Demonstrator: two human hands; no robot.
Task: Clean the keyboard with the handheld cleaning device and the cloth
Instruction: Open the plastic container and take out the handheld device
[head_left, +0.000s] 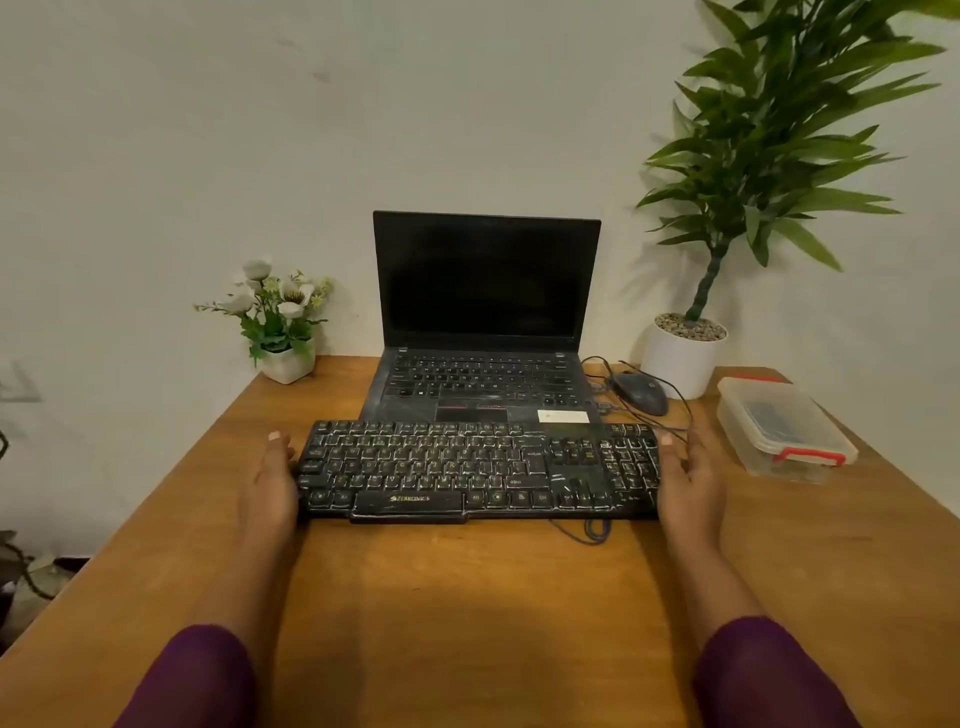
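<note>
Grime in pale streaks covered the keys of the black keyboard (478, 470), which lay flat across the middle of the desk (467, 597), its long side parallel to the near edge. The name ZEBRONICS was printed on its space bar. A thin dark cable (592, 532) looped out on the desk just in front of it, toward its right end.

The 2 hands bracketed the keyboard. The left hand (272, 478) lay along its left end, fingers straight and together, the inner side of the hand touching the casing. The right hand (688, 473) lay along the right end in the same way, fingers extended and slightly spread, touching the casing. Neither hand was curled around anything. Both forearms reached in from the near edge, with purple sleeves (192, 680) at the bottom of the view.

Directly behind the keyboard stood an open black laptop (485, 322) with a dark screen, its back toward the far edge by the wall (208, 130) and its front edge meeting the keyboard's far side. A dark mouse (641, 393) with trailing wires sat just right of the laptop. Near the far right corner stood a white pot (683, 358) holding a tall green plant. Along the right edge rested a clear plastic box (784, 431) with a red latch; something dark showed inside, too blurred to tell. At the far left corner sat a small white pot of pale flowers (283, 322).
</note>
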